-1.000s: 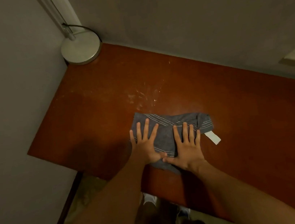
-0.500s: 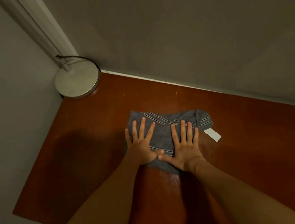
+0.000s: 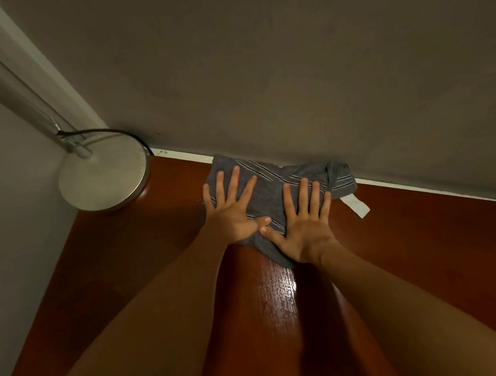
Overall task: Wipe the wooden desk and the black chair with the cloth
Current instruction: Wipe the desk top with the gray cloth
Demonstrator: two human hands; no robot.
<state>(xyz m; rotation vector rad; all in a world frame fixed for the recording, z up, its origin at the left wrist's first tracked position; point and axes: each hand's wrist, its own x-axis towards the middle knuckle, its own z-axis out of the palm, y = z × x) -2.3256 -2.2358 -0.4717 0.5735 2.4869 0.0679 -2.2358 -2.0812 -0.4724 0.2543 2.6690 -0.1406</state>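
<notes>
A grey striped cloth (image 3: 275, 190) with a white tag lies flat on the reddish wooden desk (image 3: 423, 243), its far edge against the back wall. My left hand (image 3: 232, 210) presses on the cloth's left part with fingers straight and spread. My right hand (image 3: 304, 224) presses flat on its right part, thumb touching the left thumb. A shiny streak on the desk runs back between my forearms. The black chair is not in view.
A round silver lamp base (image 3: 103, 179) with a pole and a black cord stands in the desk's back left corner, close to the cloth. Grey walls bound the desk at the back and on the left.
Both hands have pushed the cloth away from me across the desk, from the middle to the back wall. The view has moved forward with them.
</notes>
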